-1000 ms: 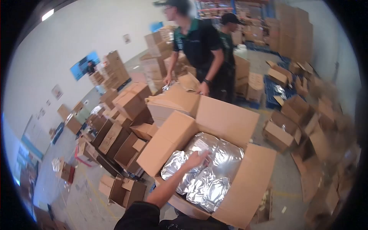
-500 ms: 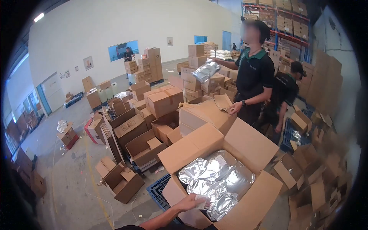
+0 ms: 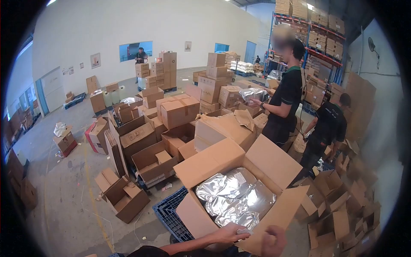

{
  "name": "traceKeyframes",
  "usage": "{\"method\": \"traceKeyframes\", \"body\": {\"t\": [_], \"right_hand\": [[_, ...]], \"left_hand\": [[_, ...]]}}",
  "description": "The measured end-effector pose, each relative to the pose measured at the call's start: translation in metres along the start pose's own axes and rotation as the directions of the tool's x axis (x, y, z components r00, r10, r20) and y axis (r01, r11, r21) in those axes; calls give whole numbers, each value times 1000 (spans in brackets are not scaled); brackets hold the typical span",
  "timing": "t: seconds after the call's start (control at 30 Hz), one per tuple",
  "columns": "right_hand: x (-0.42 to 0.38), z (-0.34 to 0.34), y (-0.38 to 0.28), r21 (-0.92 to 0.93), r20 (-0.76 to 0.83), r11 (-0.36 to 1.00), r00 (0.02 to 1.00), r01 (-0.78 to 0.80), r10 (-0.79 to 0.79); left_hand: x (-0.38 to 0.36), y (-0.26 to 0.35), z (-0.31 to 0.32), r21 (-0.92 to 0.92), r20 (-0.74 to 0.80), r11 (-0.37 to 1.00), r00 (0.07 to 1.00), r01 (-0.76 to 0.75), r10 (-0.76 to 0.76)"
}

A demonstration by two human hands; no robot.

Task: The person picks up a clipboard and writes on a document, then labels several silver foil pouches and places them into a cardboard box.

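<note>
My left hand [image 3: 231,234] is closed on a small white piece of paper [image 3: 245,231], at the near edge of an open cardboard box [image 3: 212,165]. Shiny silver foil bags [image 3: 233,195] fill that box, and its flaps are folded outward. By the near right flap is my right hand [image 3: 274,241], blurred, with fingers that look curled; whether it holds anything cannot be made out.
Beneath the box is a blue plastic pallet [image 3: 173,214]. Opened cartons [image 3: 124,199] stand to the left, and more lie heaped at right [image 3: 329,218]. A co-worker [image 3: 284,94] beyond the box handles a silver bag [image 3: 253,94]; another person [image 3: 327,128] bends at right.
My right hand has come into view at the lower right. My left hand has moved slightly right and down, still with the white paper. The co-worker has lowered the silver bag and turned away.
</note>
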State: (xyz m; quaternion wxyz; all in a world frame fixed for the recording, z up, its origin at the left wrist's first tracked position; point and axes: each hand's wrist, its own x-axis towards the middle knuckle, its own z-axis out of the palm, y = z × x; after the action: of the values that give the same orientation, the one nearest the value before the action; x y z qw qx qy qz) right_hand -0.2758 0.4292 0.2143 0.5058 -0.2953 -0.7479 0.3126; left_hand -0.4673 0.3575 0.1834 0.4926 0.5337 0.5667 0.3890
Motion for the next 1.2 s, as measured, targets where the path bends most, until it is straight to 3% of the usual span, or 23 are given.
{"method": "traceKeyframes", "body": {"t": [0.07, 0.1, 0.17, 0.2, 0.27, 0.3, 0.37, 0.4, 0.47, 0.5, 0.57, 0.6, 0.7, 0.77, 0.9, 0.97, 1.0, 1.07, 1.1, 1.17, 1.2], "right_hand": [[1, 5, -10, -172, 427, 981, 904, 86, -4], [0, 6, -6, -177, 422, 980, 906, 87, -4], [-5, 15, 20, -358, 443, 929, 859, -94, 258], [-14, 21, 56, -361, 441, 928, 861, -91, 255], [-39, 28, 129, -448, 241, 879, 925, -163, 294], [-41, 27, 131, -454, 241, 877, 926, -159, 292], [-38, 36, 125, -146, 304, 917, 865, -372, 399], [-32, 40, 100, -141, 307, 918, 866, -370, 396], [-17, 37, 34, 109, 459, 814, 756, -570, 467], [-18, 39, 40, 109, 453, 811, 755, -575, 474], [-20, 45, 57, 73, 418, 923, 852, -378, 316], [-15, 42, 48, 69, 418, 923, 851, -379, 318], [-4, 38, 27, -10, 448, 921, 822, -390, 353], [-3, 34, 36, 160, 543, 917, 809, -364, 226], [-3, 28, 38, 194, 596, 890, 770, -413, 227], [-9, 31, 48, 53, 619, 998, 785, -15, -21], [-9, 33, 54, 44, 611, 999, 791, -15, -15], [-9, 34, 67, 2, 692, 966, 697, -260, 186], [-10, 35, 70, -6, 675, 964, 711, -265, 199], [-14, 38, 74, -3, 765, 909, 585, -416, 270], [-15, 40, 75, -3, 754, 908, 596, -419, 278]], "left_hand": [[-1, -1, -3, 45, -51, 995, 995, -84, 86], [2, -9, -3, 47, -46, 995, 995, -89, 92], [12, -38, 0, 156, -180, 960, 949, -234, 260], [16, -49, 0, 156, -180, 958, 947, -239, 266], [19, -65, 1, 215, -234, 947, 929, -238, 286], [17, -65, 2, 209, -234, 947, 928, -243, 290], [15, -61, 0, 213, -200, 941, 931, -262, 305], [15, -59, -2, 218, -204, 941, 931, -260, 304], [14, -57, -3, 139, -119, 979, 978, -152, 169], [16, -62, -4, 138, -110, 979, 980, -151, 167], [24, -76, -6, 233, -88, 921, 937, -311, 338], [23, -72, -6, 230, -87, 922, 937, -312, 338], [13, -58, -11, 200, -121, 955, 962, -219, 246], [11, -55, -13, 153, -130, 966, 965, -208, 228], [4, -44, -16, 4, -73, 990, 987, -141, 141], [2, -42, -18, 78, -60, 990, 991, -114, 119], [1, -42, -20, 78, -48, 990, 991, -121, 125], [-1, -41, -26, 224, -7, 961, 986, -162, 168], [-1, -41, -30, 225, 17, 959, 984, -174, 175], [-3, -41, -40, 167, 173, 966, 970, -197, 168], [-3, -42, -42, 169, 189, 964, 967, -203, 171]]}}
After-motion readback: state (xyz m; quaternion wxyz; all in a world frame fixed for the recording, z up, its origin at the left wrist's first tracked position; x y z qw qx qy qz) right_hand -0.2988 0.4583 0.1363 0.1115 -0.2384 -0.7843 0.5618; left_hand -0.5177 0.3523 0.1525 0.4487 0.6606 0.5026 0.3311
